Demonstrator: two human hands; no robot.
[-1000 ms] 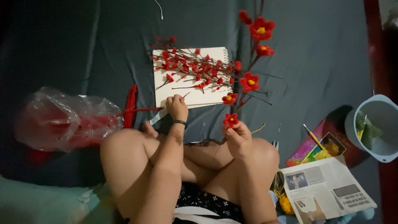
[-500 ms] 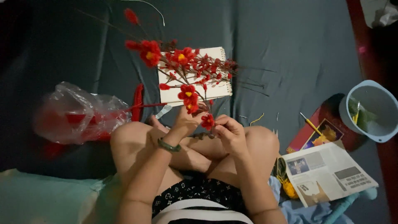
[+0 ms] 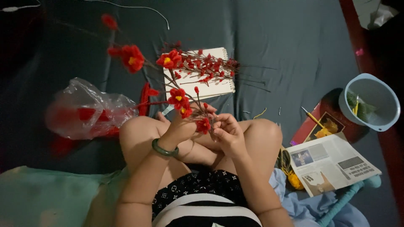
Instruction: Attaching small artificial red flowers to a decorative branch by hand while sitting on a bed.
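Observation:
I sit cross-legged on a dark grey-blue sheet. My left hand (image 3: 182,126), with a green bangle on its wrist, grips the stem of a branch of red artificial flowers (image 3: 176,96) that leans up and to the left. My right hand (image 3: 226,131) pinches the lower end of the same branch beside a small red bloom (image 3: 203,125). Beyond my hands lies a spiral notebook (image 3: 210,89) with a pile of small red flower sprigs (image 3: 206,65) on it.
A clear plastic bag (image 3: 90,110) holding red material lies at the left. To the right are a light blue bowl (image 3: 371,103), a printed paper sheet (image 3: 332,162), a yellow-tipped tool (image 3: 312,117) and yellow thread scraps. A white cord (image 3: 139,8) runs along the far edge.
The flower branch has swung from upright at the right to leaning left. My left hand left the notebook's edge and joined my right hand on the stem.

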